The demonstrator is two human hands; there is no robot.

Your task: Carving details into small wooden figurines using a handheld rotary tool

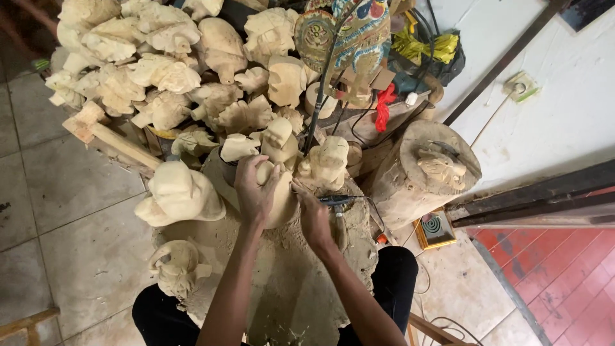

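My left hand [255,187] wraps over the top of a pale wooden carving [282,204] that rests on a dusty cloth [288,282] across my lap. My right hand [312,214] presses against the carving's right side; whether it grips a small tool is hidden by the fingers. A dark rotary tool [336,200] with a cable lies on the cloth just right of that hand.
A large heap of unfinished pale wood carvings [166,70] fills the area ahead. A painted mask [349,29] stands behind. A log stump [419,173] with a carved face sits at right. More carvings [179,192] lie at left on the tiled floor.
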